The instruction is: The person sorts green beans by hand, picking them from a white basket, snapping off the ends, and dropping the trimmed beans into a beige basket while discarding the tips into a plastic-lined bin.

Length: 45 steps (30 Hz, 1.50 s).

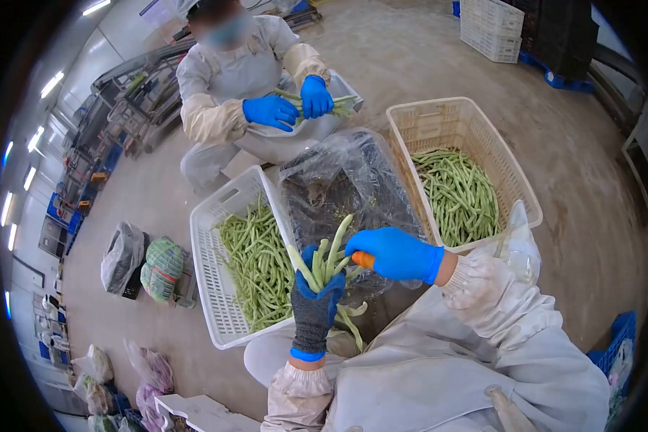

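My left hand (317, 302), in a grey and blue work glove, is closed around a bunch of green beans (329, 261) that point upward. My right hand (396, 255), in a blue glove, grips a tool by its orange handle (363, 259), right beside the bunch; its working end is hidden. A few more beans (351, 327) hang below my left hand over my lap. To the left stands a white crate (210, 288) filled with green beans (255, 252). Ahead of my hands lies a black tray lined with clear plastic (345, 187), holding small scraps.
A cream crate (507, 169) with more beans stands at the right. Opposite me, a seated co-worker (230, 72) in blue gloves holds beans. A green bundle (163, 268) and a plastic-lined bin (122, 259) are on the left floor. Bagged produce (151, 367) lies lower left.
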{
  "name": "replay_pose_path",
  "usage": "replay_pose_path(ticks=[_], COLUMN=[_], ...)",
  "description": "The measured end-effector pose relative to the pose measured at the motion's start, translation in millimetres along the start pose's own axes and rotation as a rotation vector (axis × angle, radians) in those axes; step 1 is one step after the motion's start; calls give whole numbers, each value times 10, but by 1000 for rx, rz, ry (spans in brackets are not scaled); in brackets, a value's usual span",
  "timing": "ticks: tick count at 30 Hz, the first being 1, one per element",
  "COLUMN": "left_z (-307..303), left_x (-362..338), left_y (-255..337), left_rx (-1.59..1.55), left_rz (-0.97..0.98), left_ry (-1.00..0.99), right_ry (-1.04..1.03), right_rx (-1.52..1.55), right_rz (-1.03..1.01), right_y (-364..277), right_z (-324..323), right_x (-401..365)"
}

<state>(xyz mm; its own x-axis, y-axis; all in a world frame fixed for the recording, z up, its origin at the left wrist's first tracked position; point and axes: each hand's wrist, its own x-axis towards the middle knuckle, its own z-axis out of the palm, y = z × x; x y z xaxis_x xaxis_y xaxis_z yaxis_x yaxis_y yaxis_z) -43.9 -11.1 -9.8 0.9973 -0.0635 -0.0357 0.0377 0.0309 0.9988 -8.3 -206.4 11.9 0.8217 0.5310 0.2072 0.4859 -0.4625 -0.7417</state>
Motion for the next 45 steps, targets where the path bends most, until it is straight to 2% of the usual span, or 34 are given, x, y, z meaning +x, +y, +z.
replay_pose_path(ticks=[5, 7, 8, 10, 11, 12, 13, 14, 16, 17, 19, 20, 22, 25, 29, 31, 32, 34, 35, 37, 38, 39, 40, 42, 43, 45], left_z=[-54, -54, -48, -71, -103, -131, -154, -189, -251, -271, -290, -284, -258, -322, -414, -429, -418, -332, -297, -371, -426, -497, -530, -449, -443, -278], left_x=[-6, 4, -3, -15, -30, -24, -41, -41, -44, -43, -15, -28, -43, -23, -12, -5, -10, -10, -8, 0, 21, 65, 57, 109, 127, 114], left_y=[-1, -5, -34, -64, -70, -63, -17, 6, 35, 53, 98, 124, 209, 229, 177, 173, 168, 152, 156, 105, 47, -10, -56, 11, -20, -1], left_rx=[-8, -26, 4, 34, -21, -78, -55, -52, -91, -134, -157, -181, -184, -240, -368, -493, -490, -390, -309, -368, -425, -473, -467, -443, -343, -254], left_rz=[66, 88, 132, 172, 83, -1, -4, -1, -60, -65, -60, -59, -71, -135, -179, -174, -173, -155, -146, -132, -117, -60, -60, 1, 26, 67], left_ry=[-43, -64, -41, -13, 31, 74, 101, 103, 64, 37, 9, -13, 8, 41, 23, -23, -12, 144, 172, 200, 213, 142, 148, 179, 171, 185], right_ry=[16, -69, -66, 381, 380, 516, 653, 655, 559, 562, 310, 309, -82, 40, 37, -5, -9, 274, 518, 754, 741, 728, 724, 665, 619, 404], right_rx=[-25, 852, 852, 30, 34, -110, -255, -253, -598, -598, -170, -169, -183, -129, -123, -400, -393, -255, 92, 721, 519, 319, 327, -707, -475, 182], right_rz=[-4, 234, 232, 155, 158, 218, 272, 269, -86, -85, -238, -234, -37, -116, -110, -141, -148, -126, -14, 292, 338, 380, 380, -30, -47, -71], right_y=[16, 96, 143, 262, 377, 529, 648, 706, 794, 738, 531, 467, 380, 486, 446, 407, 426, 523, 585, 933, 1166, 1223, 1252, 966, 783, 136], right_z=[99, 194, 211, 246, 216, 106, 22, -16, -50, -23, 49, 25, -19, 39, 16, -12, 12, 112, 230, 39, -28, -61, -13, -88, -31, -16], right_x=[-29, -42, -36, -68, -102, -105, -87, -66, -56, -38, 25, 37, 55, 85, 65, 57, 46, 13, 12, 33, -24, -37, -69, -103, -46, 56])
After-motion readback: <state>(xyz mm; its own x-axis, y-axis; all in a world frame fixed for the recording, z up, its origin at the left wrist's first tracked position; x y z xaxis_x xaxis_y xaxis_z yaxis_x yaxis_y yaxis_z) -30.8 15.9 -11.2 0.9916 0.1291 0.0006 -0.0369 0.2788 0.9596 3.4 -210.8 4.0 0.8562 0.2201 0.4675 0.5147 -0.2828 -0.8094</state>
